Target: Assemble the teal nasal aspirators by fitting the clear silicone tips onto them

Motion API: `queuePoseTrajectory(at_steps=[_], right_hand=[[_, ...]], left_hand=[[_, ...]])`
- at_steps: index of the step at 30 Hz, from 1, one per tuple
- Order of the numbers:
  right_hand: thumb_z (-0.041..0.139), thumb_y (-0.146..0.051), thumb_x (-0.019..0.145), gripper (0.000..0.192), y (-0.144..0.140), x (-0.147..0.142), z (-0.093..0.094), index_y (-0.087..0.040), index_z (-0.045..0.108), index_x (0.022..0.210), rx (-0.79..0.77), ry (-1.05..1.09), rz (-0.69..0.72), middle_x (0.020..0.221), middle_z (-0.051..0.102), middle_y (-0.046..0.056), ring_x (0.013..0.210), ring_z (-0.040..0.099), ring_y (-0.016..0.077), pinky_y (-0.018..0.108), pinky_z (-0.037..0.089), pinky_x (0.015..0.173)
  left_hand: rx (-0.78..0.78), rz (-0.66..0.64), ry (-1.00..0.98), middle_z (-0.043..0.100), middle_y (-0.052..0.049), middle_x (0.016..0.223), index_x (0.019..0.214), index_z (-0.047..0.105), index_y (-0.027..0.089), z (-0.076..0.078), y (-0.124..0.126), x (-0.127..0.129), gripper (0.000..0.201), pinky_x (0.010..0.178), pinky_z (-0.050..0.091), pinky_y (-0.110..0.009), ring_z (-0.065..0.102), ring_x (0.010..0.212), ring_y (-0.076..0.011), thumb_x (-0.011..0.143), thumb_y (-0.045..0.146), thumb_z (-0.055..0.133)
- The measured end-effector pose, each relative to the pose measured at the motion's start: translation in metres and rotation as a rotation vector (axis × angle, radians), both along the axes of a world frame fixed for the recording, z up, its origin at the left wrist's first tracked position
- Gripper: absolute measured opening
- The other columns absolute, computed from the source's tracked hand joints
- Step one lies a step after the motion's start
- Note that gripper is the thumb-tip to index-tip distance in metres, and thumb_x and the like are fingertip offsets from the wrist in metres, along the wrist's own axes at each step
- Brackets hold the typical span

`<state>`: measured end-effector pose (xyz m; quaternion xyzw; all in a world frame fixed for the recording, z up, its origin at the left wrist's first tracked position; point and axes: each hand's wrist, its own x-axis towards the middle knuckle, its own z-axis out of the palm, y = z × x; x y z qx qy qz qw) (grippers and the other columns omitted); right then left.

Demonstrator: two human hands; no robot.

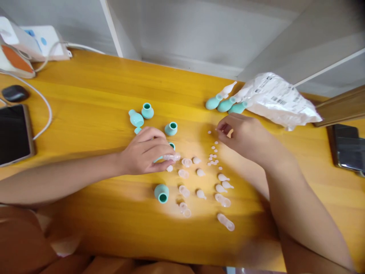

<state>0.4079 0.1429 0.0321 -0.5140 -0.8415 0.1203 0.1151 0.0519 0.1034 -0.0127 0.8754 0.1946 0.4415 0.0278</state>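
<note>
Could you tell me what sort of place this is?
Probably a home or small workshop desk: a wooden table by a white wall, with a phone, a mouse, and small teal bulbs laid out for hand assembly.

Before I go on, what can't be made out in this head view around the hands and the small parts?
- Head view: what the right hand pinches, hidden by its own fingers.
- Most of the teal bulb under the left hand, covered by it.
- Small white discs: too small to tell their shape.
- Phone: cut off by the left edge.

Bright, even light falls on the glossy yellow wooden tabletop point(94, 95), with soft glare near its middle. Edges bend and blur; forearm shadows lie faint.
</note>
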Motion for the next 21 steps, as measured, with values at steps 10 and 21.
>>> queuePoseTrajectory(at_steps=[10,21], right_hand=[[0.075,-0.017,0.109,0.008,-0.066,-0.076,0.023,-0.023,0.073,0.113,-0.014,0.550,0.307,0.105,0.075,0.005,0.078,0.073,0.0150,0.029,0.064,0.067],[0.078,-0.016,0.109,0.013,-0.073,-0.089,0.001,-0.019,0.073,0.120,-0.004,0.624,0.379,0.110,0.074,0.008,0.078,0.072,0.0118,0.026,0.067,0.070]], left_hand=[[-0.067,-0.036,0.020,0.086,0.000,0.095,0.117,0.075,0.025,0.000,-0.001,-0.002,0.026,0.081,0.054,-0.041,0.077,0.092,-0.0238,0.106,0.043,0.089],[-0.082,-0.055,0.021,0.085,0.001,0.093,0.117,0.076,0.024,0.000,-0.003,-0.002,0.027,0.084,0.055,-0.040,0.075,0.095,-0.0221,0.107,0.047,0.087]])
